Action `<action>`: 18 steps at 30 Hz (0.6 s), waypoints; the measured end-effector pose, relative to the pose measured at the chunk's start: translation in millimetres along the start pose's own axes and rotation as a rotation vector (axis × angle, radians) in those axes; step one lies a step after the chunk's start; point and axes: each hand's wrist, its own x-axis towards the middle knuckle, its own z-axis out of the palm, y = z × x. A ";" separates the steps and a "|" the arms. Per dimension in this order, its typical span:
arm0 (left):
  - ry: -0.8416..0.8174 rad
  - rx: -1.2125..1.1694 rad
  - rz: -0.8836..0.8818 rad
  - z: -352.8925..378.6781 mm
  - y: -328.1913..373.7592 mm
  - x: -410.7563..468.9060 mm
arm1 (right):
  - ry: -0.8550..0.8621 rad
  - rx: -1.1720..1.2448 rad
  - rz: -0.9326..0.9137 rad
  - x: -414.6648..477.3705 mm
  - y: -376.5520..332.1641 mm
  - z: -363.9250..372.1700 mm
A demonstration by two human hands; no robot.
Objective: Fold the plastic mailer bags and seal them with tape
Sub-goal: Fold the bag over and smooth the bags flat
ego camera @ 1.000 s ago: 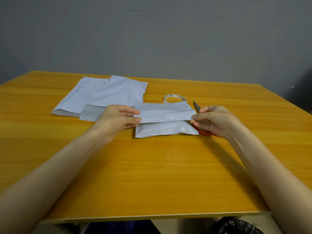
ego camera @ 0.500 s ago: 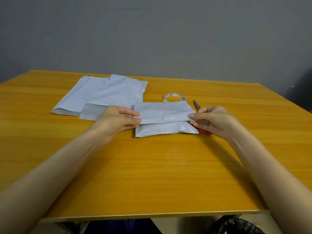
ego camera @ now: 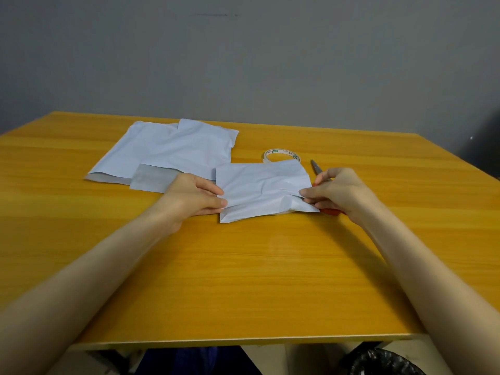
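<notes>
Left hand (ego camera: 193,194) and right hand (ego camera: 338,193) pinch opposite ends of the mailer bag (ego camera: 262,185) between them.

I read this as a plain office or packing room: a bare grey wall (ego camera: 243,63) behind an orange wood-laminate surface (ego camera: 243,280) carrying mailer bags (ego camera: 167,150), a tape roll (ego camera: 281,155) and scissors (ego camera: 315,167). A black-lined bin (ego camera: 384,364) sits below the near edge.

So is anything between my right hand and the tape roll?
Only the scissors: their blade lies flat on the table between the right hand and the tape roll, beside the folded mailer's far right corner. Nothing upright blocks the reach.
</notes>
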 end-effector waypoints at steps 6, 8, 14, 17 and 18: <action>0.030 0.212 0.064 3.6 1.3 1.5 | 0.042 -0.238 -0.036 1.3 -3.2 3.7; 0.058 0.361 0.113 5.9 4.1 1.8 | 0.059 -0.302 -0.072 2.7 -1.8 5.0; 0.133 0.679 0.243 13.9 9.3 1.0 | 0.144 -0.528 -0.184 5.5 -0.4 11.8; 0.132 0.760 0.270 17.4 10.7 1.1 | 0.172 -0.636 -0.226 6.6 0.5 13.6; 0.130 0.779 0.276 18.1 11.0 0.9 | 0.178 -0.672 -0.232 6.6 0.8 13.8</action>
